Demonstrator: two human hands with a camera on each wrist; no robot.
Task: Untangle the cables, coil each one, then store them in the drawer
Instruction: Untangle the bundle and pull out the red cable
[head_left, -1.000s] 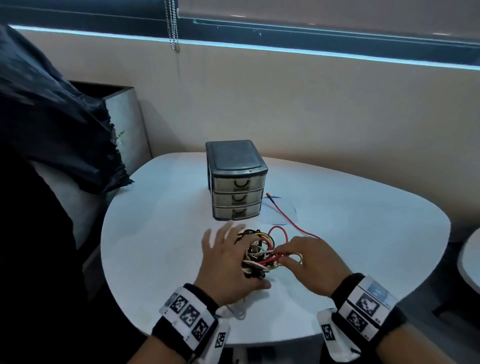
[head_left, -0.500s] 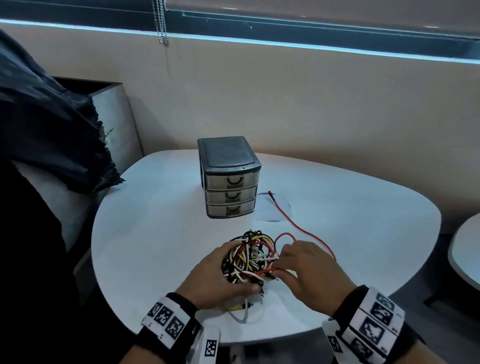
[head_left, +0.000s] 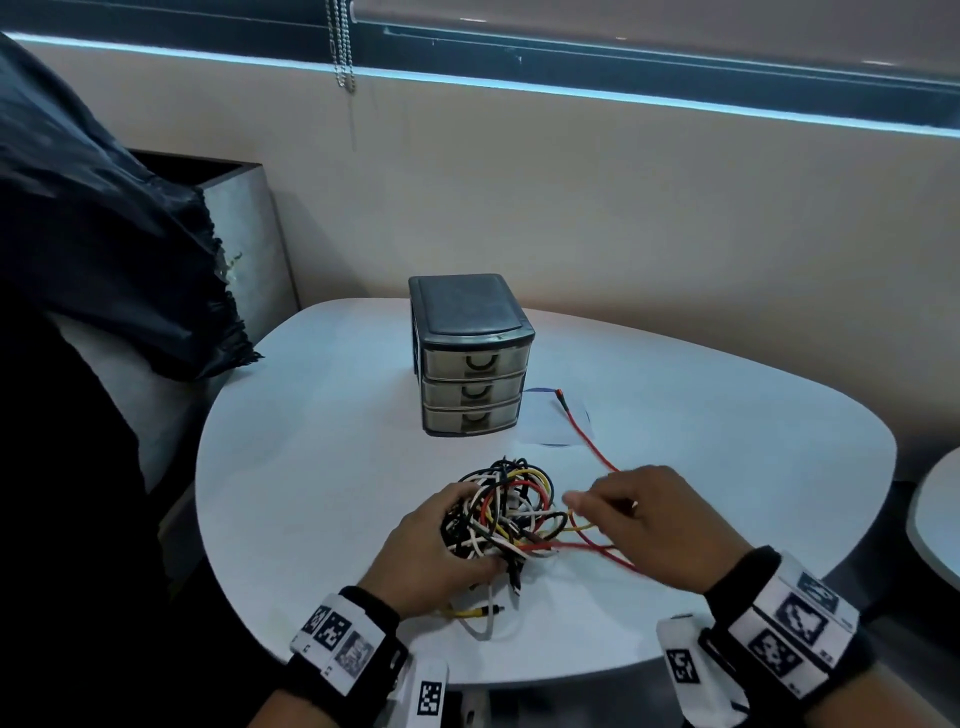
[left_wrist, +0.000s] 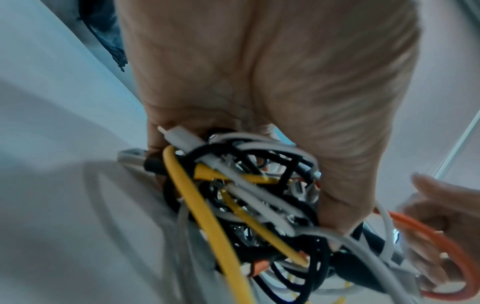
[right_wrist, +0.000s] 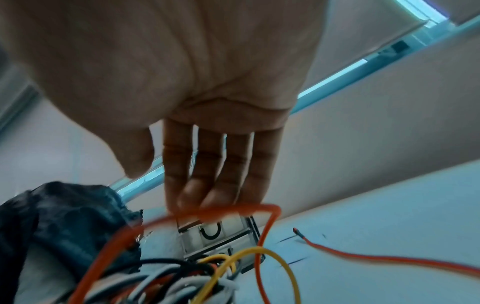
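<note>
A tangle of black, white, yellow and red cables (head_left: 506, 512) lies on the white table (head_left: 311, 467) near its front edge. My left hand (head_left: 441, 545) grips the tangle's left side, fingers curled into it (left_wrist: 233, 195). My right hand (head_left: 644, 519) is just right of the tangle, and its fingertips (right_wrist: 207, 197) hook a loop of the red cable (right_wrist: 233, 209). That red cable (head_left: 587, 441) runs back to a free end beside the small three-drawer unit (head_left: 470, 358). All three drawers are closed.
A sheet of paper (head_left: 550, 421) lies under the red cable's end. Dark cloth (head_left: 104, 234) and a grey box (head_left: 244, 234) stand off the table's left. A second table edge (head_left: 935, 519) is at the right. A yellow plug (head_left: 483, 612) lies near the front edge.
My left hand went from lying flat over the tangle to gripping it. My right hand moved right, drawing a loop of red cable out of the tangle.
</note>
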